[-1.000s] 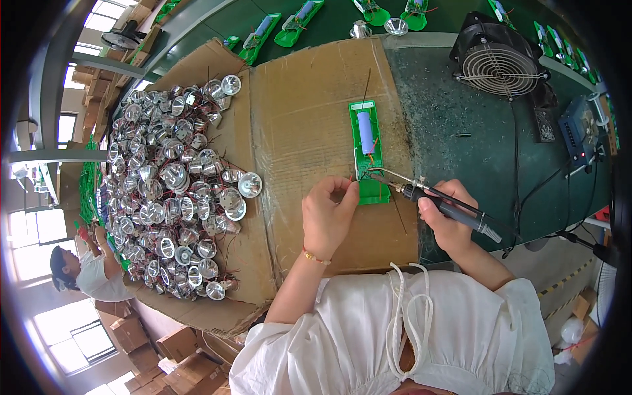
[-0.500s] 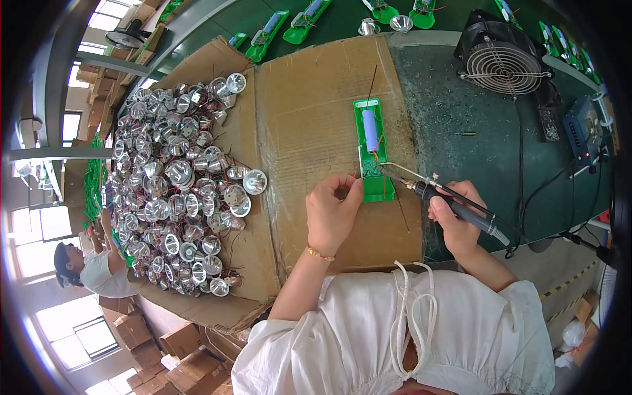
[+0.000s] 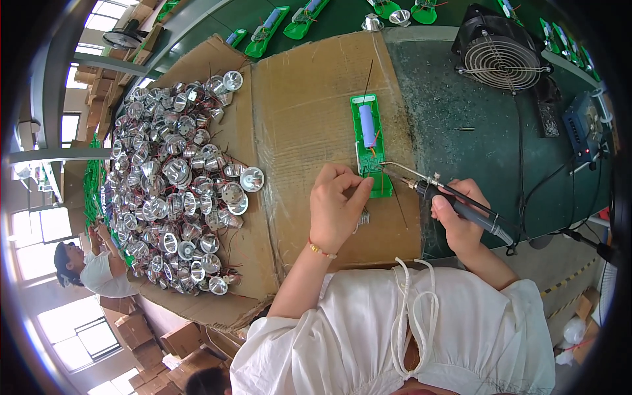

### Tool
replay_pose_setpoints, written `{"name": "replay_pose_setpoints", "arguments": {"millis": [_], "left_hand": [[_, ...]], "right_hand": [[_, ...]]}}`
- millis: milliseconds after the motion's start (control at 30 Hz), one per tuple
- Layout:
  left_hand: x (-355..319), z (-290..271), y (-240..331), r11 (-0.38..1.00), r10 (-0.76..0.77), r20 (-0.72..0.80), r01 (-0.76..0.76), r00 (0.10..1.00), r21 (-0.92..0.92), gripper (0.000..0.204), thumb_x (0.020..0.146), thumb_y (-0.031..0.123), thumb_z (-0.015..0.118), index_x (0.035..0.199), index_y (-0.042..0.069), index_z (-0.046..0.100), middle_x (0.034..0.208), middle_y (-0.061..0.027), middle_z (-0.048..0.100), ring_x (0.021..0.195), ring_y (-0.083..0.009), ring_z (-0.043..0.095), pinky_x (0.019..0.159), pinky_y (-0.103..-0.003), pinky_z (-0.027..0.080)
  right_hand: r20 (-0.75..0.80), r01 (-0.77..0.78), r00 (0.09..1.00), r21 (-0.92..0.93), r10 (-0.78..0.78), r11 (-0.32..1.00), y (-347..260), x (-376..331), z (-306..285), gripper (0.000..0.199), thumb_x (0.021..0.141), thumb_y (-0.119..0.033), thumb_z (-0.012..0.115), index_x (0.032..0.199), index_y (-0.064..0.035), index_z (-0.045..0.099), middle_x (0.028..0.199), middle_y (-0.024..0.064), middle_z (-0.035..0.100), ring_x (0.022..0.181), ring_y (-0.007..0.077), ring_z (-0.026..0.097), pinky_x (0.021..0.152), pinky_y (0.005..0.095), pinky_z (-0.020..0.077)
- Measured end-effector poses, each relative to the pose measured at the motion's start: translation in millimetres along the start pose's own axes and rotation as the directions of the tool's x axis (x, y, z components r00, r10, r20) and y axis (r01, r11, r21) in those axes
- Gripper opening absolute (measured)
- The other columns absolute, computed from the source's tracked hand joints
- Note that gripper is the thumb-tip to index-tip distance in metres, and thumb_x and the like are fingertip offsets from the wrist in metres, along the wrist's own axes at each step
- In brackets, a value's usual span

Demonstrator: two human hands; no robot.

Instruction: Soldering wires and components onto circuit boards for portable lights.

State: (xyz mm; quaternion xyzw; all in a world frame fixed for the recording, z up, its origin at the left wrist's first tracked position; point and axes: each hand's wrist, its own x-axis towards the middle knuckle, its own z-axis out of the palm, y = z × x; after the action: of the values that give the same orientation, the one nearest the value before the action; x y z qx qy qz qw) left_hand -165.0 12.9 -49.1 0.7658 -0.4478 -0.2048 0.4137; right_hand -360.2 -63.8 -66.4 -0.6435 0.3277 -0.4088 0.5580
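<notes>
In the centre of the frame a green case (image 3: 381, 190) lies on the cardboard (image 3: 309, 99), with a purple battery (image 3: 367, 126) in its upper part and a small circuit board (image 3: 370, 164) below that. The right hand (image 3: 458, 228), right of centre, is wrapped around the handle of a soldering iron (image 3: 469, 214); the iron's hot end and the thin bent tube (image 3: 403, 167) mounted along it both point at the board's right side. The left hand (image 3: 334, 207) has thumb and forefinger drawn together near the board's lower left; whatever may be pinched there is too small to tell. A shiny cup (image 3: 363, 220) shows partly beneath that hand. The closeness of heat and skin seems the main risk: a slip of the iron leftward could burn the fingertips. The red wire (image 3: 377, 139) beside the battery could get scorched if the iron strayed upward, and the battery's wrap might melt too. No clamp is visible on the case, so a nudge could turn it and spoil the joint. Too much solder, or a shaky tip, might bridge neighbouring spots on so small a board. Should the cup be wired to the board, a tug on it could pull a lead loose.
</notes>
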Motion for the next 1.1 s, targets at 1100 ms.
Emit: {"name": "replay_pose_setpoints", "arguments": {"millis": [1100], "left_hand": [[20, -33, 5, 0.986, -0.163, 0.221, 0.149, 0.962, 0.080, 0.013, 0.077, 0.015, 0.064, 0.079, 0.002, 0.067, 0.066, -0.0089, 0.064, 0.058, -0.0153, 0.062, 0.054, -0.026, 0.047]], "right_hand": [[-0.176, -0.040, 0.982, 0.186, 0.073, 0.982, 5, 14, -14, 0.014, 0.081, -0.005, 0.060, 0.085, 0.0013, 0.049, 0.071, 0.0085, 0.055, 0.056, 0.0100, 0.053, 0.052, 0.0212, 0.0446]]}}
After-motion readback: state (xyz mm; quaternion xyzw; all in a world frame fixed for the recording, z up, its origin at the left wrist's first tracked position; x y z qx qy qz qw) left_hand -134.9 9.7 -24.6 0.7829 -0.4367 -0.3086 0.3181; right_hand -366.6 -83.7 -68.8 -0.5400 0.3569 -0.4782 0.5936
